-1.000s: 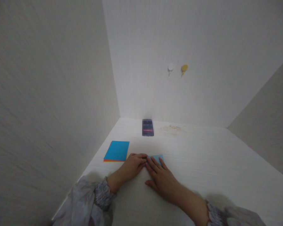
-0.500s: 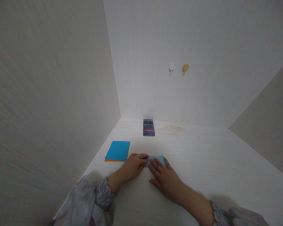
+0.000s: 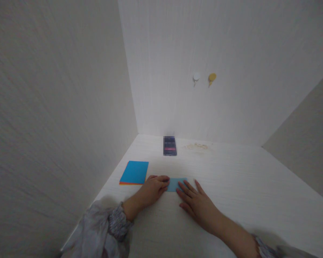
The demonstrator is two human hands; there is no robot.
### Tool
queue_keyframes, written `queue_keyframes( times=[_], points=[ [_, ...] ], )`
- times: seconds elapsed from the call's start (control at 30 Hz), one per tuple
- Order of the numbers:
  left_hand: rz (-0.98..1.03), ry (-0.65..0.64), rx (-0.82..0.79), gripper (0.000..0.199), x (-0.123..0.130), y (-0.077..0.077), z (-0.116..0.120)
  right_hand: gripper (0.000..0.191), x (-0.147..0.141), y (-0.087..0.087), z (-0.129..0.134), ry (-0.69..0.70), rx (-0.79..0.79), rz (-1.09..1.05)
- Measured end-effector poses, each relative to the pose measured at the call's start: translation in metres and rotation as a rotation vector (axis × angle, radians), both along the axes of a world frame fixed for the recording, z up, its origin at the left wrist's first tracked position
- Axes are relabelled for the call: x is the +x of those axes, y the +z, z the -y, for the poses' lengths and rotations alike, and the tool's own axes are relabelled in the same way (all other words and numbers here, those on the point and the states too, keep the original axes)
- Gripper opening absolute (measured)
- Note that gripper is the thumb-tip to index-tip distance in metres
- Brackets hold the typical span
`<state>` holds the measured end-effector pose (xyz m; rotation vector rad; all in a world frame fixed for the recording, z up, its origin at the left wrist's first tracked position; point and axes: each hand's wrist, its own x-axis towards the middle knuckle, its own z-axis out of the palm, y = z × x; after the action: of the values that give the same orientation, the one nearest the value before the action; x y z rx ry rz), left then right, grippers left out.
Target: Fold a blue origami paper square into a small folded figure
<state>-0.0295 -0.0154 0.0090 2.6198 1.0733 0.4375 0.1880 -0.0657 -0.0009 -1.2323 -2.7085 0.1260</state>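
A white tabletop (image 3: 244,179) spreads beneath both hands. The right hand (image 3: 200,206) lies flat, fingers apart; the left hand (image 3: 153,188) has its fingers bent close together, though whether they pinch is unclear. Just left of the left hand sits a paper stack (image 3: 134,172), blue over orange. Between the hands, under their fingertips, is a pale blue paper (image 3: 173,185). Beyond the left hand stands a dark, pixelated object (image 3: 169,146).
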Motion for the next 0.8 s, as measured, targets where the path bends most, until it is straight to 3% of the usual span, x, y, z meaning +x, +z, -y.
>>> queue_keyframes(
  times=[0.8],
  points=[
    [-0.003, 0.005, -0.026, 0.028, -0.004, -0.001, -0.001, 0.036, 0.035, -0.008, 0.007, -0.122, 0.055, 0.002]
  ],
)
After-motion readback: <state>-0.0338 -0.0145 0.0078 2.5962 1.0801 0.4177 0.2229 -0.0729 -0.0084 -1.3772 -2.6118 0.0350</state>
